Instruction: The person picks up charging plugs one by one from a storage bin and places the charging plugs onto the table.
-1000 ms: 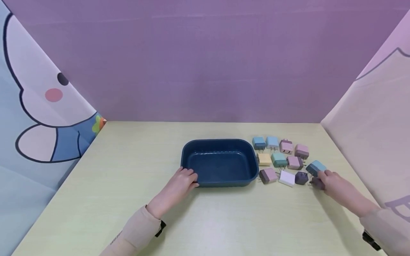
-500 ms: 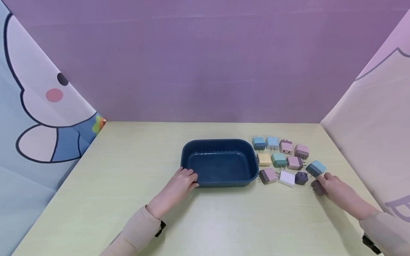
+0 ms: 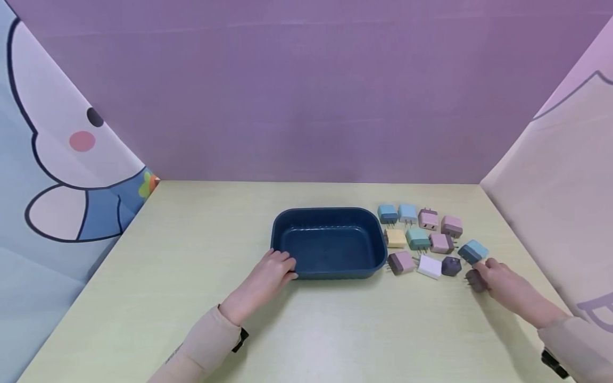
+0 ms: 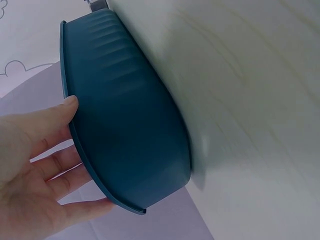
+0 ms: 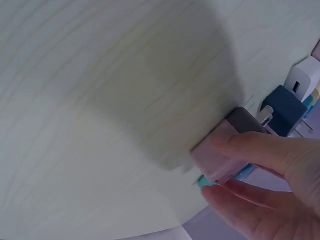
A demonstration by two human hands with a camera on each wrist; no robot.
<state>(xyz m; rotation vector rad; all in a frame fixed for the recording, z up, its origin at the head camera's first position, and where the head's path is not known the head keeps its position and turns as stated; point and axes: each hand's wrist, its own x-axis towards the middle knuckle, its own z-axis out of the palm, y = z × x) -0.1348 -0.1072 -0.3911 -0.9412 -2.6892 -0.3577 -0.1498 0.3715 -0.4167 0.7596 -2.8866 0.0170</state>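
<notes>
A dark blue plastic basin (image 3: pixel 330 250) stands mid-table. My left hand (image 3: pixel 269 272) grips its near left rim; in the left wrist view the thumb (image 4: pixel 70 104) lies on the outer side and the other fingers pass behind the rim. Over at the right, my right hand (image 3: pixel 508 290) pinches a pink and dark purple plug charger (image 5: pixel 212 157) between thumb and fingers, its prongs pointing left in the head view. Just beyond the hand lies a blue charger (image 3: pixel 473 251), partly covered by the fingers. A dark charger (image 3: pixel 450 266) sits left of the held one.
Several more chargers lie in loose rows right of the basin, among them a white one (image 3: pixel 429 266), a yellow one (image 3: pixel 395 238) and a green one (image 3: pixel 417 239). A purple backdrop (image 3: pixel 306 96) closes the far side of the table (image 3: pixel 330 330); printed cloths flank it.
My right hand has shifted slightly right and nearer, and the pinched charger has come a little away from the dark one beside it. My left hand and the basin have stayed put.
</notes>
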